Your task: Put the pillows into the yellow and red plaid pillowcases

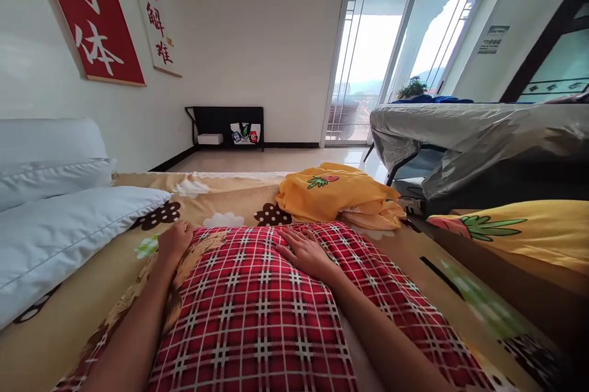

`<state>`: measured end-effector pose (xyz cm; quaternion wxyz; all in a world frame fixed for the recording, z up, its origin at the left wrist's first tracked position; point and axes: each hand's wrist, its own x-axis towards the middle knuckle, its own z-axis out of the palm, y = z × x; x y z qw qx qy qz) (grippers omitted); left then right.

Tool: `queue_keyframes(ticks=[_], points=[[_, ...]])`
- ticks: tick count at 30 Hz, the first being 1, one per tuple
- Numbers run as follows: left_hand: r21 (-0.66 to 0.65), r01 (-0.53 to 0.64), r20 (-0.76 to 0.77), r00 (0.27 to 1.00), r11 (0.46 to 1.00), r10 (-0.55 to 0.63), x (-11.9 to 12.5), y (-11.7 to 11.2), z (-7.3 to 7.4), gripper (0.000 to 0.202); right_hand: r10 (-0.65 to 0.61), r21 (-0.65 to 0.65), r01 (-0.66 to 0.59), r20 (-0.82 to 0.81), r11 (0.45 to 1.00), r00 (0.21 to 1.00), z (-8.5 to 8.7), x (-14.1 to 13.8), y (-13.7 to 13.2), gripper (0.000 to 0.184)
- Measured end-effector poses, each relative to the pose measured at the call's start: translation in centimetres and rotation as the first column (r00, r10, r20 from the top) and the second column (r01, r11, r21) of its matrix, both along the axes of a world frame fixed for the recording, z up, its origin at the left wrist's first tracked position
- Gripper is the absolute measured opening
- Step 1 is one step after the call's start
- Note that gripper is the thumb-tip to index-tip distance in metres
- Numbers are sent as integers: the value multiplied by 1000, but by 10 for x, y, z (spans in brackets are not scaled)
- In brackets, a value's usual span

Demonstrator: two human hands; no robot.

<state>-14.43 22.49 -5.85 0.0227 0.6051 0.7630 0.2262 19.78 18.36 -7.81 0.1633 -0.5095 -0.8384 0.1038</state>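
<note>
A red plaid pillowcase (257, 312) lies in front of me on the bed, puffed up in its middle and looser with folds on the right. Along its left edge shows a brown patterned part. My left hand (176, 240) is closed at the far left corner of the pillowcase, fingers curled onto its edge. My right hand (307, 252) rests flat on top near the far edge, fingers stretched and apart. Just beyond it lies a crumpled yellow cloth (338, 186) with a printed carrot-like design.
White pillows (73, 226) are stacked at the left on the patterned bed sheet (221, 192). A yellow pillow (547, 226) sits at the right. Behind it stands a plastic-covered table (478, 125). A low black shelf (225, 116) is against the far wall, near glass sliding doors (405, 54).
</note>
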Motion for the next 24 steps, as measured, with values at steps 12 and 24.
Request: queue_keyframes(ticks=[12,24], points=[[62,647,262,724,760,-638,247,6,111,27,-45,171,32,72,985,996,3,5,-6,51],[266,570,584,547,778,-600,229,16,-15,54,177,87,-201,226,976,958,61,-3,-37,31]])
